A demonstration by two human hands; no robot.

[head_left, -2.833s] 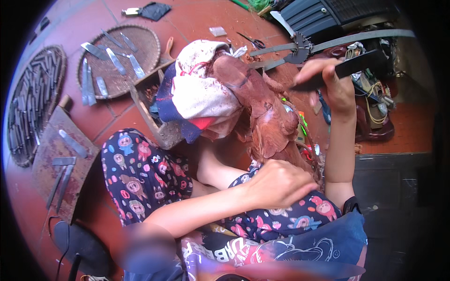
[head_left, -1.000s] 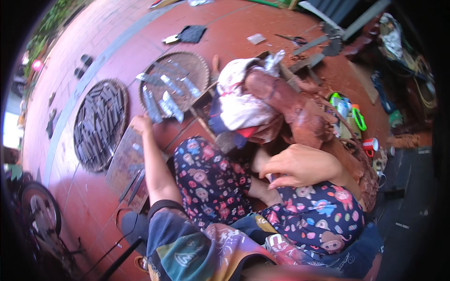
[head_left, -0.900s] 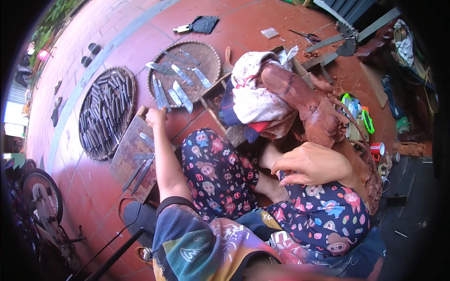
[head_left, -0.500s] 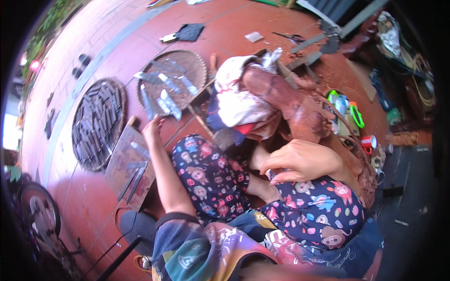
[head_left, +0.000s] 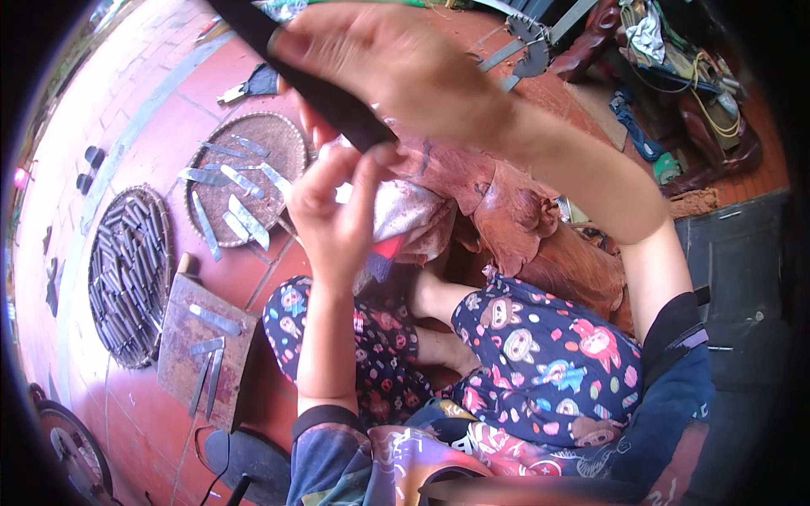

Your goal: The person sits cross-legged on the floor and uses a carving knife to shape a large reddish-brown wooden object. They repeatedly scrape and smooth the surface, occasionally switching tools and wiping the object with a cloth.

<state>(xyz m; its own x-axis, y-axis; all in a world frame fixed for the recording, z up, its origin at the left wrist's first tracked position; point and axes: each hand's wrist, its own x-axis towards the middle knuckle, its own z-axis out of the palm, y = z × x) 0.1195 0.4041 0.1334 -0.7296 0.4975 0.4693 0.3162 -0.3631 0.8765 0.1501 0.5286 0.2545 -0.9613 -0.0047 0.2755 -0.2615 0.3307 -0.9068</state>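
Raised high in front of me is a long dark flat strip [head_left: 316,88], tilted with its lower end toward my lap. My right hand [head_left: 388,72] is closed around its upper part, thumb on the flat face. At the lower end, my left hand [head_left: 329,211] pinches the tip between thumb and finger. Its exact kind I cannot make out. Behind the hands lies a large reddish-brown wood carving [head_left: 523,211], with a whitish cloth [head_left: 413,211] at its left. My crossed legs are under my forearms.
On the tiled floor to the left, a round woven tray [head_left: 301,139] holds several pale metal blades [head_left: 242,181]. Another basket [head_left: 165,236] is full of dark narrow pieces [head_left: 126,278]. A low wooden board [head_left: 181,337] carries metal strips. A dark case [head_left: 742,261] lies at right.
Both hands have risen from lower down to meet in front of me. The dark strip now shows between them. My view has shifted, so the trays appear farther left.
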